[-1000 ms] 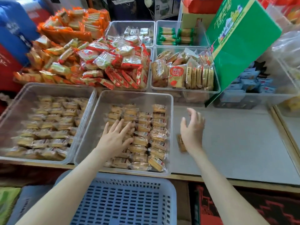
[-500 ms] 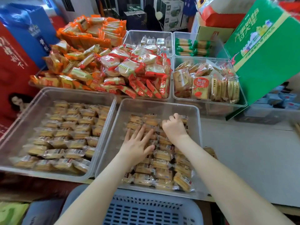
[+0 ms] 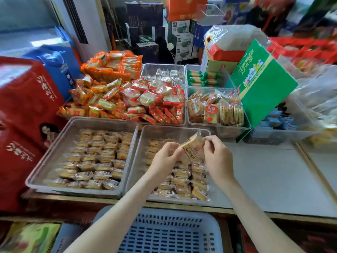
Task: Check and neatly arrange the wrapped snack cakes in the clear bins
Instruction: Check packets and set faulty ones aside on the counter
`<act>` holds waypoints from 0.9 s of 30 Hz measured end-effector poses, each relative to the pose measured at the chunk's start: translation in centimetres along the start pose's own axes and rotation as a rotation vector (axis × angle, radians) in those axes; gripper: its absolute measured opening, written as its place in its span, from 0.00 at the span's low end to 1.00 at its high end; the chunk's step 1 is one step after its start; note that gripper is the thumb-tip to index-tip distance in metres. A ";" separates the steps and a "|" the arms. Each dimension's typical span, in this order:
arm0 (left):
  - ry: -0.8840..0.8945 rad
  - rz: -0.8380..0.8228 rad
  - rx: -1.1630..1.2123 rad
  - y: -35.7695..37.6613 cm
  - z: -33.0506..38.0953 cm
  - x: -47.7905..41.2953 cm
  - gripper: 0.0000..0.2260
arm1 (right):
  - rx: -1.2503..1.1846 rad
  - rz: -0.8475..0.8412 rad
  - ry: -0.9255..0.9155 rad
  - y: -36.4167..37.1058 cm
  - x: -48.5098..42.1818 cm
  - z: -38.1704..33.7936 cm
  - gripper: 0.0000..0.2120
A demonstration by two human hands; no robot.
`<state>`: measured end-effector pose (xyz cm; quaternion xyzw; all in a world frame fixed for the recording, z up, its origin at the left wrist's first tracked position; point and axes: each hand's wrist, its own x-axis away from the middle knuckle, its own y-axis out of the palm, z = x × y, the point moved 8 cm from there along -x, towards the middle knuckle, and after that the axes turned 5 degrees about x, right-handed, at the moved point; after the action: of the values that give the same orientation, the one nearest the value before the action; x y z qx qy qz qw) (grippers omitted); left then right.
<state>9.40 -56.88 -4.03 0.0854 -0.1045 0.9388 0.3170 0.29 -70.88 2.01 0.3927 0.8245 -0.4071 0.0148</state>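
Observation:
Both hands hold one wrapped snack cake point(image 3: 193, 149) in clear film above the middle clear bin point(image 3: 175, 131). My left hand point(image 3: 165, 158) pinches its lower left end, and my right hand point(image 3: 217, 156) pinches its upper right end. Below them, several wrapped cakes point(image 3: 182, 181) lie in rows in that bin. A second clear bin point(image 3: 60, 152) to the left holds several more rows of the same cakes point(image 3: 98, 157).
Behind the bins lie heaps of orange and red snack packs point(image 3: 127, 99) and further clear bins point(image 3: 217, 110) of snacks. A green carton point(image 3: 262, 84) leans at the right. Grey counter point(image 3: 273, 176) stretches to the right. A blue slotted basket point(image 3: 169, 232) sits at the near edge. Red bags point(image 3: 23, 114) stand left.
My right hand went from the counter into the middle bin. Both hands then came up from the cakes holding one wrapped cake between them. The camera tilted upward.

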 end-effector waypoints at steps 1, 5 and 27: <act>-0.006 0.016 0.101 -0.2 0.5 0.9 0.06 | -0.040 -0.018 0.039 -0.8 0.6 -0.3 0.07; -0.033 0.056 0.293 -1.7 1.9 4.1 0.06 | -0.120 -0.165 0.047 -2.2 2.7 -2.2 0.05; -0.025 -0.230 0.516 -2.5 3.8 13.3 0.07 | -0.647 -0.059 0.253 -5.1 10.2 -5.6 0.12</act>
<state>0.84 -48.17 3.03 0.1863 0.1444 0.8910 0.3879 -8.49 -62.37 5.62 0.3911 0.9171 -0.0730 0.0246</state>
